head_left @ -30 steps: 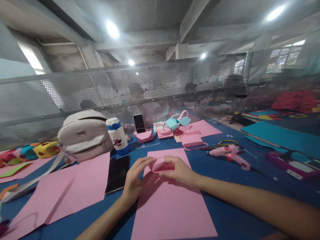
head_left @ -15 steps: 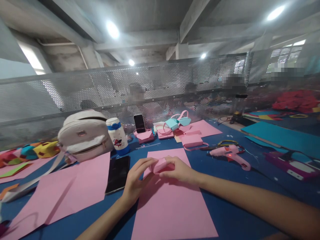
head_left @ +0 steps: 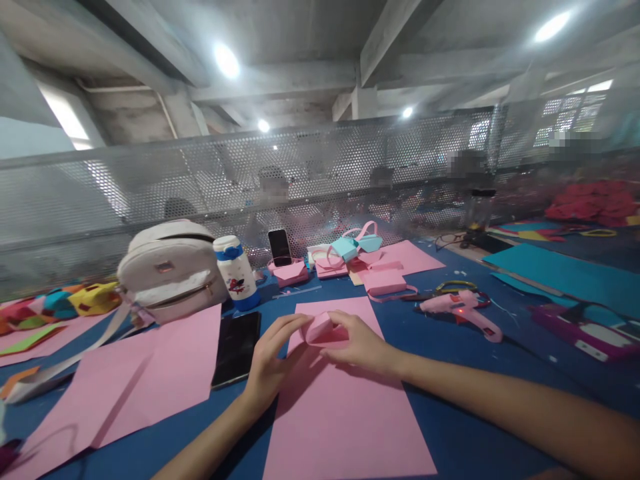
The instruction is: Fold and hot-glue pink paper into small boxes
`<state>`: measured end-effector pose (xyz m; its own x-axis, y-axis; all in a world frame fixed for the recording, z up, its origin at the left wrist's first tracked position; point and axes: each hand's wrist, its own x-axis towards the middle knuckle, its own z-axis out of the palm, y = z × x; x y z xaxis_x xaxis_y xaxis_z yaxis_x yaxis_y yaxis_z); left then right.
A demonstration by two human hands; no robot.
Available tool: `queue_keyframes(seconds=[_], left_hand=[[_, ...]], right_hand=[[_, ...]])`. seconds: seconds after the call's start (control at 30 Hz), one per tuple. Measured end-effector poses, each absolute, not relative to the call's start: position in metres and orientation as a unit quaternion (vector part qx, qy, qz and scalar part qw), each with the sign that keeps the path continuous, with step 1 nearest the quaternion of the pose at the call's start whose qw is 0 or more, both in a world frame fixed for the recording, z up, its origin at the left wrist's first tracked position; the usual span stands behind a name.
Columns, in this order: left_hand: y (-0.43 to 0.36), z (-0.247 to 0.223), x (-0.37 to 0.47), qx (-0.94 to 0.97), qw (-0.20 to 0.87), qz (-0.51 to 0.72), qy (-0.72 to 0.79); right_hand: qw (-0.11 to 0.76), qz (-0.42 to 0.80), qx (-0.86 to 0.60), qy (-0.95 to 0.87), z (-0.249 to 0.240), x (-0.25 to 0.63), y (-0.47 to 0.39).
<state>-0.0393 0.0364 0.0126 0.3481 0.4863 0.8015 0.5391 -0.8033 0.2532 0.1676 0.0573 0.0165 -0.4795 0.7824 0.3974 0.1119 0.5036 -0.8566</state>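
Note:
Between my two hands is a small folded pink paper piece point(head_left: 319, 328), its flap raised and a hollow showing on its right side. My left hand point(head_left: 275, 347) has its fingers closed on the left end of the piece. On the other end, my right hand point(head_left: 357, 343) pinches it between thumb and fingers. Both hands are over the upper part of a large pink sheet point(head_left: 350, 420), which lies flat on the blue table point(head_left: 485, 427). The fingertips of my left hand are partly hidden behind the folded paper.
A black tablet point(head_left: 237, 350), white bottle point(head_left: 236, 273) and white backpack point(head_left: 167, 273) stand or lie left. Pink paper bags point(head_left: 385, 281) are behind. A pink glue gun point(head_left: 463, 310), purple tool point(head_left: 585, 332) and blue sheets point(head_left: 570, 270) lie right. A perforated metal screen point(head_left: 310, 160) crosses behind.
The folded paper has opened up between my hands, with its flap standing higher. The thumb and fingers of my right hand have spread slightly wider around it.

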Motion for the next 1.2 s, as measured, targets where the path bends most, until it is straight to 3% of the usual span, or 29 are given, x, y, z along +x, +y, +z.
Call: queue_keyframes(seconds=[0.4, 0.93, 1.2], left_hand=[[0.035, 0.015, -0.039, -0.813, 0.053, -0.467, -0.342], [0.034, 0.017, -0.039, -0.811, 0.142, -0.476, -0.309], [0.027, 0.023, -0.035, -0.803, 0.095, -0.500, -0.312]], right_hand=[[0.435, 0.106, -0.315, -0.837, 0.023, 0.181, 0.076], [0.451, 0.098, -0.271, -0.845, 0.024, 0.181, 0.078], [0.460, 0.099, -0.253, -0.846, 0.025, 0.180, 0.073]])
